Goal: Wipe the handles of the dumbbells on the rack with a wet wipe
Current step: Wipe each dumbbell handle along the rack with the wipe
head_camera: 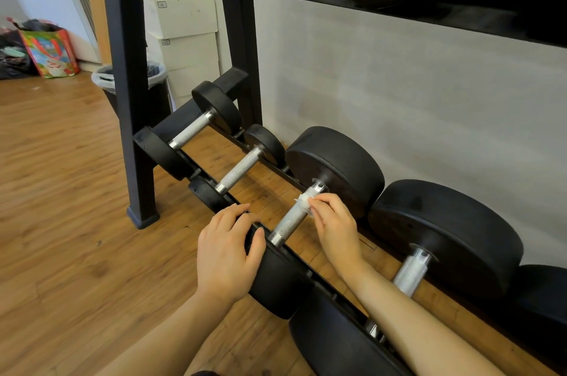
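two bare forearms reach in from the bottom edge toward the lower tier of the dumbbell rack [122,75]. right hand [334,222]: its grip pinches a small wet wipe [302,200] against the far end of a knurled steel handle [291,219], close to the rear weight head [334,167]. left hand [227,253]: its grip curls over the near weight head [276,277] of that same dumbbell, seemingly steadying it, so neither hand is released.

outward from there, two smaller dumbbells sit to the left on the same tier, their handles [190,133] and [241,170] bare. to the right a larger dumbbell shows its handle [411,274] beside the right forearm. more dumbbells rest on the upper shelf [383,4].

judging by the wipe's place at one end, this handle looks only partly covered; the near stretch is not yet under the wipe. whether the neighbouring handles are already cleaned cannot be told, as no dampness shows. a lined bin [156,71] stands behind the rack on the wooden floor [55,191].
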Demonstrator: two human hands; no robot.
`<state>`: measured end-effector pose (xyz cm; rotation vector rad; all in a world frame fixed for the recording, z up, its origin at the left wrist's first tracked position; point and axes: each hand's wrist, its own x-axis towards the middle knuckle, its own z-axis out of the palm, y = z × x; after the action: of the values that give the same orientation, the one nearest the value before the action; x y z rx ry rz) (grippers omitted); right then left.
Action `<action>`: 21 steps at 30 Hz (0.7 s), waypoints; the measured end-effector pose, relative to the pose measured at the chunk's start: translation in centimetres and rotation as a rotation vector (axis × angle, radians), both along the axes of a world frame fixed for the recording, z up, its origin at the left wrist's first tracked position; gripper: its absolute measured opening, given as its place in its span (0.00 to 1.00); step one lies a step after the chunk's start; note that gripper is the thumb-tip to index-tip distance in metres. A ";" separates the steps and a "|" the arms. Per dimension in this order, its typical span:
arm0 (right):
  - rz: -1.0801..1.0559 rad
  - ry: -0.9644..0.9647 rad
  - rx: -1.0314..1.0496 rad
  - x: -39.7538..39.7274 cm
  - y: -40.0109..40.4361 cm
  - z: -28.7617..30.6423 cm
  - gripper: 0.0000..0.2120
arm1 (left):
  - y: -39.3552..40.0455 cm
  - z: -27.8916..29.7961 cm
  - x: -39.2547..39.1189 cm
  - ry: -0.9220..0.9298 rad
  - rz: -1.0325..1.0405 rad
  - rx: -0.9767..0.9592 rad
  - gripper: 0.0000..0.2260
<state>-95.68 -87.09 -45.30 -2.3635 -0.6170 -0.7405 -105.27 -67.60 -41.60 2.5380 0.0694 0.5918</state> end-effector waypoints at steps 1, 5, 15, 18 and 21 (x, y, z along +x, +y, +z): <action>-0.003 0.010 0.031 0.0 0.0 0.0 0.11 | 0.0 0.0 0.0 0.000 -0.002 -0.001 0.21; -0.040 0.058 0.123 -0.2 0.3 0.1 0.10 | 0.0 0.0 0.1 0.001 -0.006 -0.011 0.20; -0.086 0.181 0.237 -0.7 0.7 0.3 0.08 | -0.1 0.1 -0.3 0.016 0.000 0.002 0.23; 0.007 0.161 0.164 -1.3 1.2 -0.2 0.08 | -0.4 0.1 -0.5 0.016 0.032 -0.026 0.25; 0.004 0.187 0.237 -1.5 1.4 -0.2 0.08 | -0.7 0.1 -0.8 0.015 0.054 -0.070 0.26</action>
<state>-97.17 -85.67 -45.48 -2.1799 -0.4293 -0.5495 -106.07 -68.30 -41.54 2.4797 0.1613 0.5814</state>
